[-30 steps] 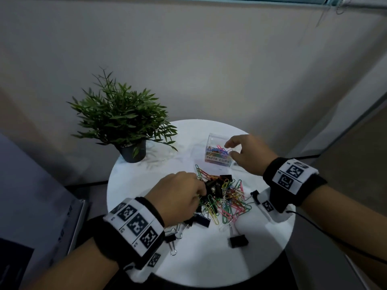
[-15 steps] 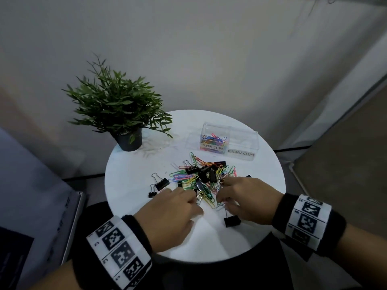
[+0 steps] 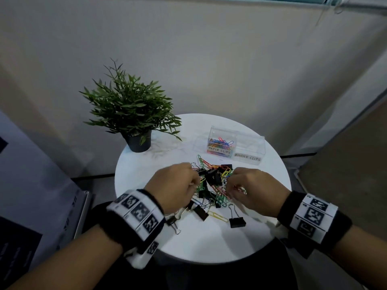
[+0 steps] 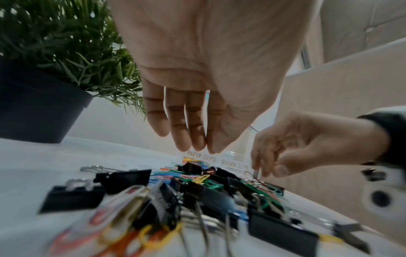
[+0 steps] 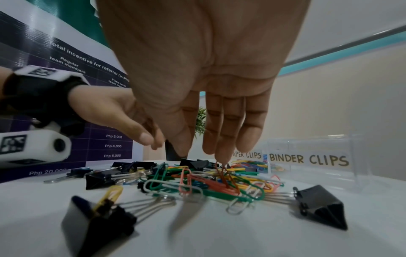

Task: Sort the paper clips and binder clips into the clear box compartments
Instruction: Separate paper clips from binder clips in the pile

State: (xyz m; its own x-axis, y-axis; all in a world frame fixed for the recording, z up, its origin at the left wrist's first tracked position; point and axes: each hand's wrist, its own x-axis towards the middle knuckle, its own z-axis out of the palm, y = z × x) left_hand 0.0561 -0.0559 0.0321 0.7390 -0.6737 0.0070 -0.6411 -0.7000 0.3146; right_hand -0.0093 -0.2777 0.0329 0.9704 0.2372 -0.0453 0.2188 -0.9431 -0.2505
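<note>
A mixed pile (image 3: 213,178) of coloured paper clips and black binder clips lies mid-table. Behind it stands the clear box (image 3: 249,141): the PAPER CLIPS compartment (image 3: 219,143) holds coloured clips, and the BINDER CLIPS compartment (image 3: 248,149) looks empty. My right hand (image 3: 229,186) is at the pile's right side, fingers pointing down. It pinches an orange paper clip (image 5: 224,173) that stands up out of the heap. My left hand (image 4: 197,147) hovers over the pile's left side with straight fingers held together. I see nothing held in it.
A potted plant (image 3: 134,114) stands at the back left of the small round white table (image 3: 209,243). Loose black binder clips (image 3: 237,222) lie near the front edge, one more (image 3: 200,212) beside them. A printed board leans on the left.
A second ago my right hand was at the PAPER CLIPS compartment. It has come back to the pile and now pinches an orange clip. My left hand stayed at the pile.
</note>
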